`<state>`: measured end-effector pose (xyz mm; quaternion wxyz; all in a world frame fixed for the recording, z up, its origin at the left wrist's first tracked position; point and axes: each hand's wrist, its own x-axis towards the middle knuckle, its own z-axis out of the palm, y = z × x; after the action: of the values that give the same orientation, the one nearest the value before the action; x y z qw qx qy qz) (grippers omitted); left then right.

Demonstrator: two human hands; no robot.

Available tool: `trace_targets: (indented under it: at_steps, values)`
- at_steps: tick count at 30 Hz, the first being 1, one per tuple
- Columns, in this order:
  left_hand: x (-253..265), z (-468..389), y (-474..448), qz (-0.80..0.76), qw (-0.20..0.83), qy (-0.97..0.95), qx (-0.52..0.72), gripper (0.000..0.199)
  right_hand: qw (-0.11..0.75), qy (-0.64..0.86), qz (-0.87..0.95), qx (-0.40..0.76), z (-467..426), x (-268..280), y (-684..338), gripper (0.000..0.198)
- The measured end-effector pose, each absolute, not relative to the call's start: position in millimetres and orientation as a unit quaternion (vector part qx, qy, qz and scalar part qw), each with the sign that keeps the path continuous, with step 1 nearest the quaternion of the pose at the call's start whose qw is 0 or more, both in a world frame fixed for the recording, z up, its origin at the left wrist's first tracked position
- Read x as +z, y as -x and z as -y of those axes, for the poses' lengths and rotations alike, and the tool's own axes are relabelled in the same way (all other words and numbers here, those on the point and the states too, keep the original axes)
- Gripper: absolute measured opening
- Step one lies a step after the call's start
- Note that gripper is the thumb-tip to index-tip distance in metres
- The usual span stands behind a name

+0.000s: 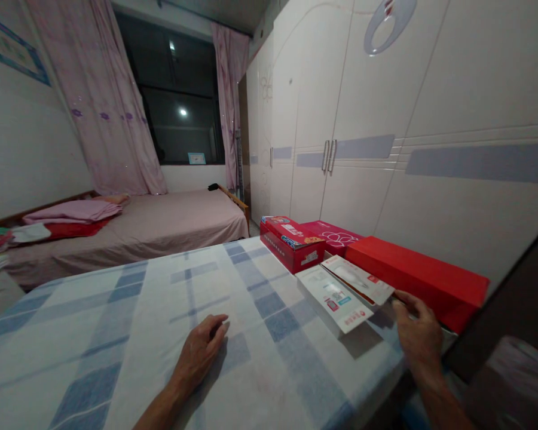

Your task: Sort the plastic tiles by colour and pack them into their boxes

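At the right, my right hand [418, 325] pinches the near right corner of a white printed card box [358, 279]. The box hangs open, tilted above the table, and its flap [335, 300] with a QR code slants down toward me. Between the two panels a thin brown edge shows; the rest of the inside is hidden. My left hand [205, 345] rests on the checked tablecloth [170, 334], fingers loosely bent with a gap at the thumb, holding nothing. It lies well left of the box.
Behind the white box stand a red printed box [291, 242], a magenta box [332, 234] and a long red box [416, 275]. White wardrobe doors [367, 107] rise behind them. A bed [174, 218] lies beyond the table's far edge, below a window [174, 101].
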<state>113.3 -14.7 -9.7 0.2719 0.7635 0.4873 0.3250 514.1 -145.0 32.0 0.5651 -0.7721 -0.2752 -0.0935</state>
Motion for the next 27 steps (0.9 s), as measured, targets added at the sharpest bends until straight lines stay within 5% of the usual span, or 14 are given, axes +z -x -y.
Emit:
trace_targets:
  at_steps: [7, 27]
  values:
    - [-5.0, 16.0, -114.2, -0.497, 0.275, -0.754, 0.330, 0.040, 0.639, 0.721, 0.242, 0.113, 143.9, 12.1, -534.4, 0.053]
    - [-5.2, 15.9, -114.3, -0.498, 0.276, -0.748, 0.340, 0.039, 0.596, 0.736, 0.260, 0.189, 143.2, 14.6, -530.8, 0.054]
